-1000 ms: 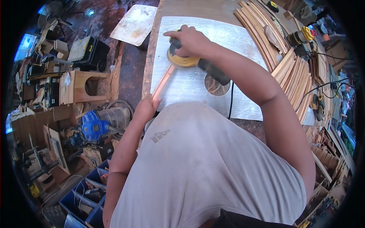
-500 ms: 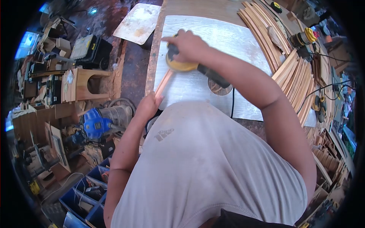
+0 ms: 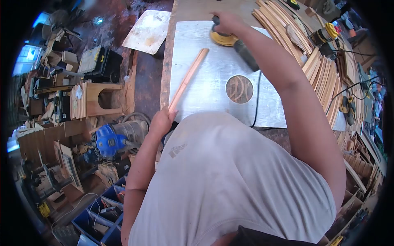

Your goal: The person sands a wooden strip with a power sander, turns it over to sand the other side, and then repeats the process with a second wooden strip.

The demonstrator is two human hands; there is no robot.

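My left hand (image 3: 163, 119) is closed around the near end of a narrow wooden strip (image 3: 188, 78). The strip slants up and to the right over a pale wood-grain board (image 3: 213, 74), and its far end is free. My right hand (image 3: 227, 23) grips a yellow and black sander (image 3: 223, 38) at the far part of the board, apart from the strip. A dark canister (image 3: 247, 55) sticks out from the sander toward me. Nearer to me, the board has a round opening (image 3: 239, 89).
Many thin wooden strips (image 3: 322, 82) lie stacked at the right, beside a yellow-topped tool (image 3: 324, 34). A black cord (image 3: 257, 102) crosses the board. At the left are a blue vacuum (image 3: 110, 140), a black case (image 3: 100, 63) and a whitish panel (image 3: 147, 32).
My right hand has lifted the sander off the strip and moved it up and to the right. The whole strip now shows, still in my left hand.
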